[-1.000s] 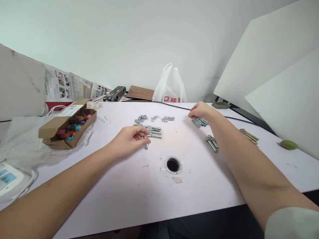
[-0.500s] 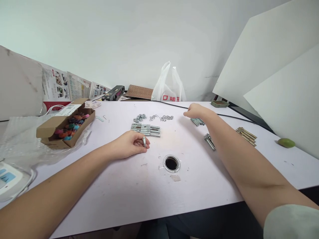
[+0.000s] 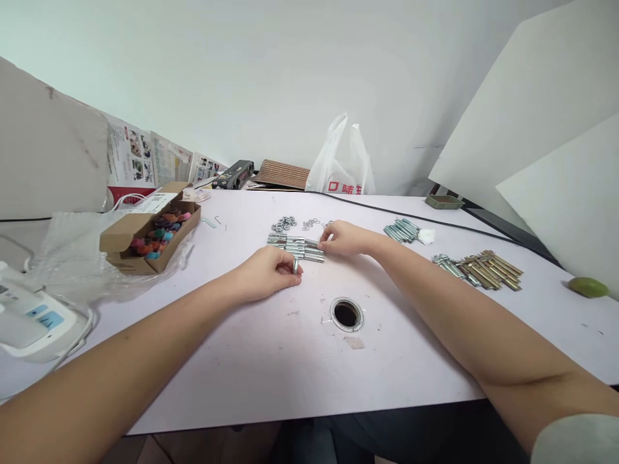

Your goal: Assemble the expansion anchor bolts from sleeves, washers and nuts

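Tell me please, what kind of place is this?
Probably a small workshop or assembly desk: a white table with sorted metal sleeves, washers and bolts, plus a cardboard box of coloured parts.

Both bare forearms stretch forward and converge at mid-table. The left hand (image 3: 271, 274) rests knuckles up, fingers curled in a pinch, while the right hand (image 3: 344, 238) lies palm down just beyond it, fingertips pointing left.
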Action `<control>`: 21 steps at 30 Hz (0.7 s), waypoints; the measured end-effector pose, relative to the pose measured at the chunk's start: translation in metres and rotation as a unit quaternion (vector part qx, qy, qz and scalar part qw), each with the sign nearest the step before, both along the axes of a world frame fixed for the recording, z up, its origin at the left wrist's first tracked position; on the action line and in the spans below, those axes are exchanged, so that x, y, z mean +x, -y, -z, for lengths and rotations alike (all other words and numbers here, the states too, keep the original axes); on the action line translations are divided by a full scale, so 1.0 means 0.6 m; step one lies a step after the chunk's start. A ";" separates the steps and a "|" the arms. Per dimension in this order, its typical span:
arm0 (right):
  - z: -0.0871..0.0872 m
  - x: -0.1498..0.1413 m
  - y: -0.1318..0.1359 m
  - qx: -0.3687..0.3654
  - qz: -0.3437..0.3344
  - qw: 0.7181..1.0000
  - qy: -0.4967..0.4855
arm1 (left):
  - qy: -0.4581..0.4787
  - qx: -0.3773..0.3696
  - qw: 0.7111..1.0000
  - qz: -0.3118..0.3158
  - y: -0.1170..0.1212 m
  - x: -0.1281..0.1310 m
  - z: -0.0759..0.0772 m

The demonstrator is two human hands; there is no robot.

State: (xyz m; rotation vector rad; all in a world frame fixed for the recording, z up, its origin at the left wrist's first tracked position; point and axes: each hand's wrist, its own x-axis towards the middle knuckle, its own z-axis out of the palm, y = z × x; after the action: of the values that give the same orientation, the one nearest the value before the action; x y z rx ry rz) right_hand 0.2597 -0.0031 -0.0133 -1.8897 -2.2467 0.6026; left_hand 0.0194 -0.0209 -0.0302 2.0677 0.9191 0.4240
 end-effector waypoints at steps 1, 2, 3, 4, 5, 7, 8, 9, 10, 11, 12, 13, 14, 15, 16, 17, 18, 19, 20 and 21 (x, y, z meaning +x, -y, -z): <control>0.002 0.002 0.000 -0.005 -0.002 1.000 -0.008 | 0.001 -0.003 1.000 0.000 0.000 0.000 -0.001; 0.003 0.004 0.000 -0.010 0.000 1.000 -0.019 | 0.002 -0.007 1.000 0.000 0.000 -0.001 -0.001; 0.004 0.006 0.001 -0.016 0.004 0.999 -0.034 | 0.003 -0.011 1.000 0.001 0.000 -0.001 -0.001; 0.004 0.006 0.002 -0.023 0.011 0.998 -0.050 | 0.005 -0.015 1.000 0.003 -0.001 -0.002 0.000; 0.004 0.007 0.003 -0.028 0.019 0.997 -0.065 | 0.007 -0.018 1.000 0.004 -0.002 -0.002 0.001; 0.002 0.005 0.005 -0.035 0.031 0.995 -0.086 | 0.010 -0.022 1.000 0.006 -0.004 -0.002 0.004; 0.001 0.004 0.006 -0.036 0.033 0.995 -0.090 | 0.011 -0.024 1.000 0.007 -0.005 -0.002 0.005; 0.000 0.002 0.007 -0.034 0.034 0.995 -0.091 | 0.011 -0.024 1.000 0.007 -0.005 -0.002 0.006; -0.001 0.000 0.008 -0.033 0.035 0.995 -0.092 | 0.010 -0.023 1.000 0.007 -0.005 -0.002 0.006; -0.002 -0.002 0.010 -0.034 0.034 0.995 -0.091 | 0.008 -0.022 1.000 0.006 -0.005 -0.002 0.006; -0.003 -0.005 0.011 -0.037 0.032 0.995 -0.089 | 0.007 -0.021 1.000 0.004 -0.005 -0.001 0.006; -0.003 -0.007 0.012 -0.041 0.029 0.995 -0.087 | 0.005 -0.020 1.000 0.003 -0.004 -0.001 0.006; -0.003 -0.008 0.012 -0.048 0.024 0.995 -0.084 | 0.005 -0.019 1.000 0.001 -0.004 -0.001 0.005; -0.003 -0.009 0.012 -0.055 0.019 0.995 -0.083 | 0.004 -0.019 1.000 0.001 -0.003 -0.001 0.005; -0.002 -0.008 0.012 -0.062 0.014 0.995 -0.083 | 0.005 -0.020 1.000 0.001 -0.003 0.000 0.005; -0.002 -0.007 0.012 -0.068 0.011 0.994 -0.084 | 0.006 -0.022 1.000 0.001 -0.003 0.000 0.004; -0.004 -0.004 0.011 -0.070 0.011 0.994 -0.088 | 0.007 -0.024 1.000 0.001 -0.003 0.000 0.004; -0.006 -0.001 0.011 -0.071 0.013 0.993 -0.094 | 0.008 -0.025 1.000 0.001 -0.003 0.000 0.004; -0.011 0.002 0.012 -0.069 0.016 0.992 -0.101 | 0.008 -0.026 1.000 0.000 -0.003 0.000 0.004; -0.018 0.004 0.013 -0.065 0.016 0.992 -0.109 | 0.009 -0.027 1.000 0.000 -0.002 0.000 0.004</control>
State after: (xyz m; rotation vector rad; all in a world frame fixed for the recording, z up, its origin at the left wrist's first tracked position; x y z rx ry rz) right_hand 0.2621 -0.0111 -0.0027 -1.8126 -2.0821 0.9230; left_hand 0.0193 -0.0195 -0.0327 2.0116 0.9107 0.4128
